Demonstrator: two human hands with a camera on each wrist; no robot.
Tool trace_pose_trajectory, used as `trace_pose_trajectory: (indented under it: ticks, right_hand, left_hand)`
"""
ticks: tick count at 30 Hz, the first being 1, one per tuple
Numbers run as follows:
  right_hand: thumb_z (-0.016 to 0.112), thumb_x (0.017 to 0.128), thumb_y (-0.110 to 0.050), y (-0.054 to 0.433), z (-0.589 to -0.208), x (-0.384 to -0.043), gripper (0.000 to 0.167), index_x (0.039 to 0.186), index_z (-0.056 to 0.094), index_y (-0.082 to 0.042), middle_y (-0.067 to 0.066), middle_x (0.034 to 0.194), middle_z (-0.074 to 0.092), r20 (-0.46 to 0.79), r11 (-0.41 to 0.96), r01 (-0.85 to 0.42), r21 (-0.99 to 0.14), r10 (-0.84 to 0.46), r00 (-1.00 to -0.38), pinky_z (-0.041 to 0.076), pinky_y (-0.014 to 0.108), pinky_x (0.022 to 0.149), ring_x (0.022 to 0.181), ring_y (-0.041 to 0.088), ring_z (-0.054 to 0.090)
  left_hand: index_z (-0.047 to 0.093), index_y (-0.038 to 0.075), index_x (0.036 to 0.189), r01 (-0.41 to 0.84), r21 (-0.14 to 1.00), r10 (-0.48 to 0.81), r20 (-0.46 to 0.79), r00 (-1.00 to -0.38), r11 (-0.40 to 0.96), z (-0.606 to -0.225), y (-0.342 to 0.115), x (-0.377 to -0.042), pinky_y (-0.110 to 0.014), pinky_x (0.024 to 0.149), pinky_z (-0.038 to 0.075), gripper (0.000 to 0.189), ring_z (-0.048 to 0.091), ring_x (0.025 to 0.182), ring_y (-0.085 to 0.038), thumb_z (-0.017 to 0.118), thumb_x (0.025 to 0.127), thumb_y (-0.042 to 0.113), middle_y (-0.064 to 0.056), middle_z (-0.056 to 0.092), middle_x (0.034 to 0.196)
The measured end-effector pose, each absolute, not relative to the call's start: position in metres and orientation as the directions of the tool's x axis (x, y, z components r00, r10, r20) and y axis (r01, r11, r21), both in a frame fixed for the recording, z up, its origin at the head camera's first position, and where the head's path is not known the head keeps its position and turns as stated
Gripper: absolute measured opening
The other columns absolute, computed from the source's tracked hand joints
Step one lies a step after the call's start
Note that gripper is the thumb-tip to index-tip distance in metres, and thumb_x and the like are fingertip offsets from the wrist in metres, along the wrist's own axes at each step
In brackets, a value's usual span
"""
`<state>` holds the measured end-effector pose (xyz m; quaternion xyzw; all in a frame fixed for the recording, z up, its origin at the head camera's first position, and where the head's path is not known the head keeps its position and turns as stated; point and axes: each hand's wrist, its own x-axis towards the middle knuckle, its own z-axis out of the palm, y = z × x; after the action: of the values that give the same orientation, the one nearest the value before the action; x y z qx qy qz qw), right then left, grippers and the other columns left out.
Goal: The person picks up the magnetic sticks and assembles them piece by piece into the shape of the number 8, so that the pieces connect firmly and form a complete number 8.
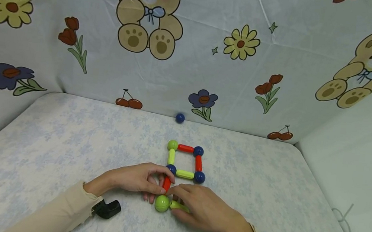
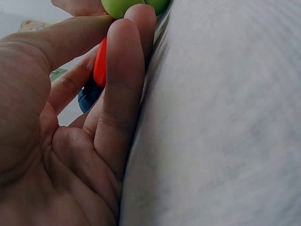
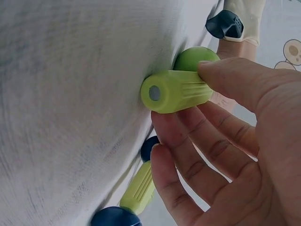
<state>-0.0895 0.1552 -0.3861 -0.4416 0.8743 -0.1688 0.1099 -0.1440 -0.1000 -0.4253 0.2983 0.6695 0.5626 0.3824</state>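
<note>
My left hand (image 1: 136, 178) grips a red magnetic rod (image 1: 166, 183), thumb on one side and fingers on the other. One end of that rod meets a dark blue ball (image 1: 171, 168), the other a green ball (image 1: 162, 203). My right hand (image 1: 202, 207) pinches a yellow-green magnetic rod (image 3: 176, 92) between thumb and fingers. In the right wrist view a grey metal disc shows in this rod's outer end; its inner end is at the green ball. Beyond the hands lies a square of rods and balls, with a red rod (image 1: 186, 148) and a yellow-green rod (image 1: 185, 174) among its sides.
A loose dark blue ball (image 1: 180, 118) lies at the table's far edge, by the patterned cloth backdrop (image 1: 183, 74). Black wrist devices (image 1: 107, 209) sit at both sleeves. A thin cord (image 1: 344, 219) hangs at the right edge of the table.
</note>
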Motion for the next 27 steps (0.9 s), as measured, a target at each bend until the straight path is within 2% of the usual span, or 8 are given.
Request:
trace_pose_trajectory:
  ticks: [6,9,15,19,27]
  right_hand:
    - [0.072,0.099,-0.026,0.1553,-0.3867,-0.0906,0.019,0.113,0.060,-0.018,-0.011,0.100,0.066,-0.025,0.546,-0.724,-0.421,-0.805,-0.593,0.048,0.013,0.071,0.080,-0.004,0.056]
    - [0.073,0.098,-0.025,0.1544,-0.3865,-0.0900,0.019,0.110,0.060,-0.019,-0.012,0.097,0.065,-0.033,0.551,-0.713,-0.433,-0.801,-0.598,0.047,0.013,0.070,0.077,-0.005,0.054]
    - [0.075,0.097,-0.025,0.1519,-0.3879,-0.0890,0.018,0.108,0.061,-0.020,-0.013,0.098,0.064,-0.054,0.555,-0.711,-0.432,-0.803,-0.594,0.044,0.012,0.068,0.073,-0.003,0.047]
    - [0.076,0.096,-0.025,0.1523,-0.3882,-0.0889,0.019,0.109,0.062,-0.020,-0.013,0.100,0.065,-0.057,0.559,-0.716,-0.419,-0.803,-0.593,0.045,0.012,0.070,0.076,-0.004,0.049]
    - [0.081,0.091,-0.025,0.1570,-0.3805,-0.0909,0.027,0.112,0.064,-0.022,-0.017,0.098,0.061,-0.203,0.650,-0.659,-0.379,-0.753,-0.626,0.047,0.017,0.071,0.077,-0.004,0.050]
  left_hand:
    - [0.061,0.009,0.135,-0.037,0.980,0.824,-0.184,-0.535,0.194,-0.4244,-0.0999,-0.1437,-0.024,0.060,0.054,0.035,0.068,0.067,-0.014,0.068,0.101,0.016,-0.010,0.062,0.100]
    - [0.061,0.009,0.135,-0.036,0.980,0.824,-0.183,-0.537,0.195,-0.4242,-0.0998,-0.1436,-0.024,0.060,0.054,0.035,0.068,0.067,-0.014,0.068,0.101,0.015,-0.010,0.062,0.100]
    - [0.059,0.006,0.136,-0.031,0.980,0.825,-0.182,-0.535,0.197,-0.4244,-0.0993,-0.1437,-0.023,0.059,0.053,0.037,0.067,0.066,-0.014,0.068,0.101,0.015,-0.009,0.062,0.099]
    - [0.059,0.006,0.136,-0.031,0.981,0.826,-0.180,-0.535,0.193,-0.4248,-0.0991,-0.1436,-0.023,0.060,0.053,0.037,0.067,0.066,-0.014,0.068,0.101,0.015,-0.009,0.062,0.099]
    - [0.059,0.006,0.137,-0.046,0.979,0.821,-0.192,-0.537,0.198,-0.4240,-0.0995,-0.1436,-0.023,0.060,0.054,0.038,0.067,0.066,-0.013,0.069,0.101,0.014,-0.009,0.062,0.098]
